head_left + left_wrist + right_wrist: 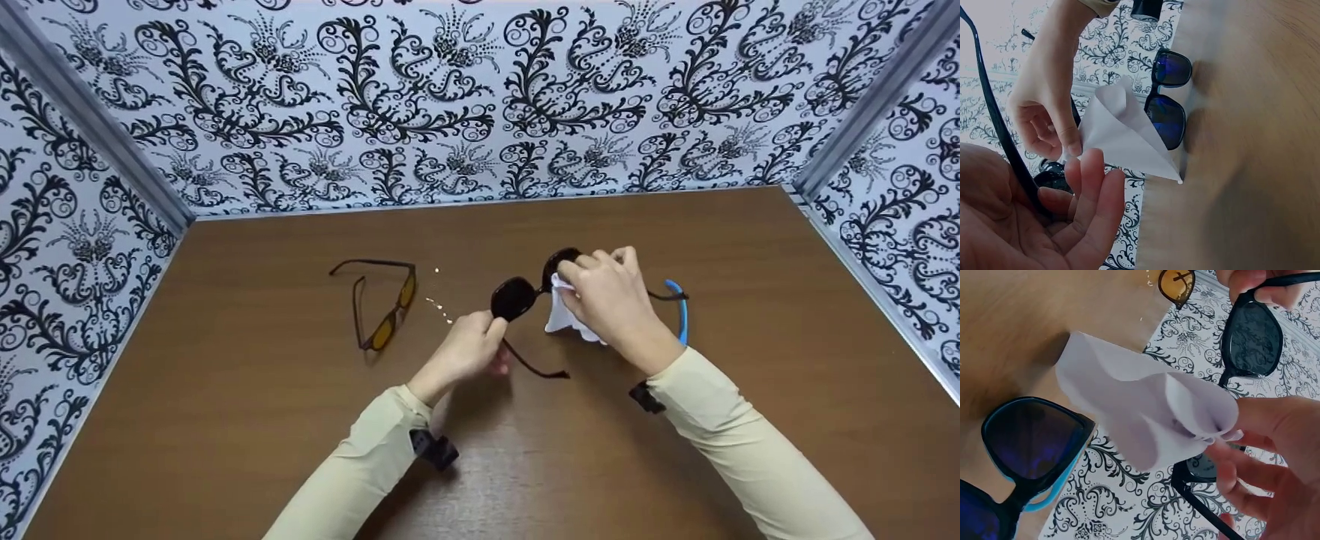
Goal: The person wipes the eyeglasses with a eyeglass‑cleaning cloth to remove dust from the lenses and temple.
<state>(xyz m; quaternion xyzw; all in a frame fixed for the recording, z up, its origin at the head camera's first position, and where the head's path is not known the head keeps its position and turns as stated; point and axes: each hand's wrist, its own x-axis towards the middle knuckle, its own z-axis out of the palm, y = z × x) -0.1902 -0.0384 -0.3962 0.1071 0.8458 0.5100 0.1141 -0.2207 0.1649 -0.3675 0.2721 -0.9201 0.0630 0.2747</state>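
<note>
My left hand (466, 346) grips black-framed sunglasses (514, 298) at one end, by the hinge and temple. Its fingers (1092, 197) curl around the frame in the left wrist view. The dark lenses are held above the table, with one temple hanging toward me. At the other lens, my right hand (609, 296) pinches a white cloth (567, 319) between thumb and fingers. The cloth (1145, 410) hangs loose in folds below that lens, which is partly hidden by the hand. In the right wrist view the near lens (1253, 340) is uncovered.
Yellow-lens glasses (405, 294) lie unfolded on the wooden table (247, 405) at left. Small bright specks (439, 305) are beside them. Sunglasses with blue temples (682, 319) lie behind my right hand, their dark lenses (1033, 439) showing in the right wrist view. Patterned walls (480, 97) surround the table.
</note>
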